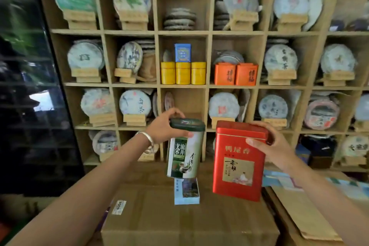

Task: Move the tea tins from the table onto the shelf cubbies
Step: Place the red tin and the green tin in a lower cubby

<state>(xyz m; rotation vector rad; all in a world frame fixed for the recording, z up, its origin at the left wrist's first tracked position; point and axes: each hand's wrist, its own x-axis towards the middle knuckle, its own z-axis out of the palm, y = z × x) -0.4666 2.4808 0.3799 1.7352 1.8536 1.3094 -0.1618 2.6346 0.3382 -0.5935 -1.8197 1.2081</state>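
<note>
Holding both tins in the air before the shelf [183, 85], I was mid-carry. My left hand [166, 126] gripped the green tin [184, 151] by its lid; my right hand [273, 146] clasped the red tin [238, 161] at its top corner. Next, I judged, each needed lifting into the nearly empty cubby [189, 104] just behind.

Green-lidded white tea tin [184, 152] with dark lettering, red tin [238, 163] with gold characters, three yellow canisters [183, 73], two orange boxes [235, 74]
</note>
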